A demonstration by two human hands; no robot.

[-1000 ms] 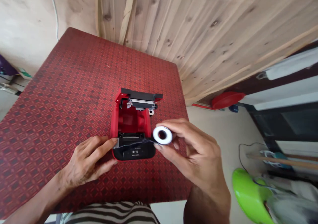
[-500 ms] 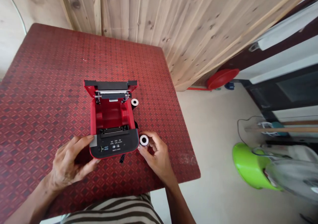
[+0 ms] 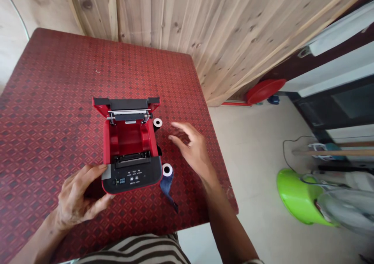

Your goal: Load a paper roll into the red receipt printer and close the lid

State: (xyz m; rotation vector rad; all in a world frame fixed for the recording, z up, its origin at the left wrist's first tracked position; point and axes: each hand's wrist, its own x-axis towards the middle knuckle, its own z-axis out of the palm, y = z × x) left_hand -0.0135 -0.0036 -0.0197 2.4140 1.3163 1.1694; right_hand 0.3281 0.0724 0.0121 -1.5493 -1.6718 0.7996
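Observation:
A small red and black printer [image 3: 131, 174] stands on the table with its lid [image 3: 126, 103] raised and its red paper bay bare inside. My left hand [image 3: 80, 194] grips the printer's front left corner between thumb and fingers. To the printer's right, near its front, stands a roll with a dark blue strip [image 3: 167, 170] trailing toward me. A second roll with a white end [image 3: 157, 123] is beside the printer's back right side. My right hand [image 3: 191, 147] hovers right of that second roll, thumb and fingers apart, holding nothing.
The red patterned table [image 3: 67, 69] meets a wooden plank wall [image 3: 175, 18]. On the floor to the right are a green tub [image 3: 298, 197], a red basin [image 3: 264, 91] and a thin cable. Striped clothing shows at the bottom.
My right hand has let go of the front roll and moved up and right, its fingers now spread. The blue strip hanging from that roll has come into view. My left hand stays at the printer.

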